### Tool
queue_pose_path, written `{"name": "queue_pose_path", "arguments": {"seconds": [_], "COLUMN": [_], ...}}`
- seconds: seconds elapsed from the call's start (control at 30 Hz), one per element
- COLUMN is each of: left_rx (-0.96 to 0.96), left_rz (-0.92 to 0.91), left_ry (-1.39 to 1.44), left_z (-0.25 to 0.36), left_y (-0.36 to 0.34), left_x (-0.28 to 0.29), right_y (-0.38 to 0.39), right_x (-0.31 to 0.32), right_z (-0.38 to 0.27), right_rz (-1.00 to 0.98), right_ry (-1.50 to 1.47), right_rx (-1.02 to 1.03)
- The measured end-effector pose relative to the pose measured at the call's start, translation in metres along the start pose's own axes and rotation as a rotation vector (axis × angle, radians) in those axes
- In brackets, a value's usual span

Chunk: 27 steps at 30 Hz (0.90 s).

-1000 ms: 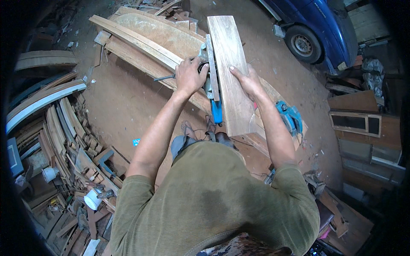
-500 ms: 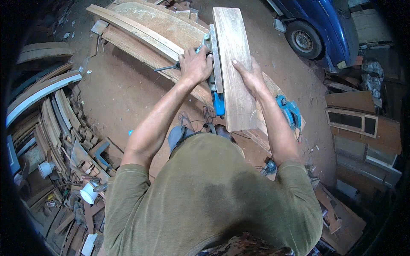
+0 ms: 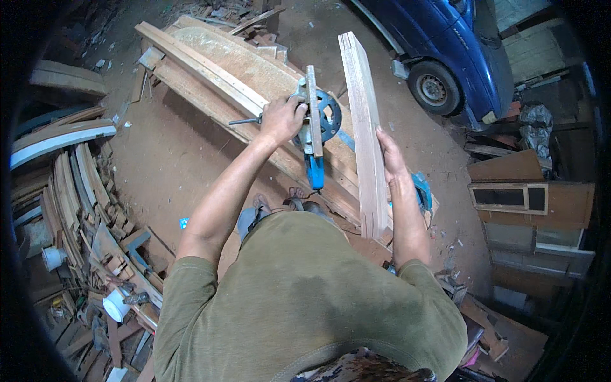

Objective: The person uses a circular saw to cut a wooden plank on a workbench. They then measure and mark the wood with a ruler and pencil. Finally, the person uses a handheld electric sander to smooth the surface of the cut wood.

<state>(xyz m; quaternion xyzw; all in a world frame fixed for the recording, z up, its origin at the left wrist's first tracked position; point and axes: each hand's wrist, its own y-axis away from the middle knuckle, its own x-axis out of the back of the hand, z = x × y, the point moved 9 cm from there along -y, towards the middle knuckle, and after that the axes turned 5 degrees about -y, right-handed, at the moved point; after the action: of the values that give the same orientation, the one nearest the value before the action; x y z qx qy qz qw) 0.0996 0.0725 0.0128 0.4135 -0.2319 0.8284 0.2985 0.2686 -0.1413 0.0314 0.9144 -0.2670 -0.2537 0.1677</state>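
Long sawdust-covered workbench is running diagonally across the upper middle, sitting on the dirt floor, with wooden strips lying along it.

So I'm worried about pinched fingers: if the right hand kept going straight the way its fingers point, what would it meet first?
The right hand already lies along the tilted board, fingers pointing up its edge. Going on, it would likely just slide along the board; beyond that only dirt floor shows, though depth is unclear.
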Motion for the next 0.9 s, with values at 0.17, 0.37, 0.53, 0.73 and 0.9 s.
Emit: {"name": "queue_pose_path", "arguments": {"seconds": [0.17, 0.37, 0.53, 0.73, 0.9], "left_rx": [-0.095, -0.114, -0.075, -0.115, -0.196], "left_rz": [0.017, -0.027, -0.101, -0.051, 0.293], "left_ry": [-0.042, -0.059, -0.022, -0.068, 0.033], "left_z": [-0.002, 0.001, 0.003, 0.004, 0.032], "left_y": [-0.003, -0.004, -0.002, -0.001, 0.005], "left_x": [0.006, 0.008, 0.006, 0.017, 0.079], "right_y": [0.030, 0.051, 0.064, 0.064, 0.058], "right_x": [-0.027, -0.047, -0.058, -0.057, -0.052], "right_z": [-0.011, -0.027, -0.043, -0.045, -0.038], "right_rz": [-0.096, -0.325, -0.482, -0.497, -0.399], "right_ry": [-0.195, -0.250, -0.390, -0.384, -0.293], "right_rx": [0.079, 0.162, 0.195, 0.223, 0.213]}}
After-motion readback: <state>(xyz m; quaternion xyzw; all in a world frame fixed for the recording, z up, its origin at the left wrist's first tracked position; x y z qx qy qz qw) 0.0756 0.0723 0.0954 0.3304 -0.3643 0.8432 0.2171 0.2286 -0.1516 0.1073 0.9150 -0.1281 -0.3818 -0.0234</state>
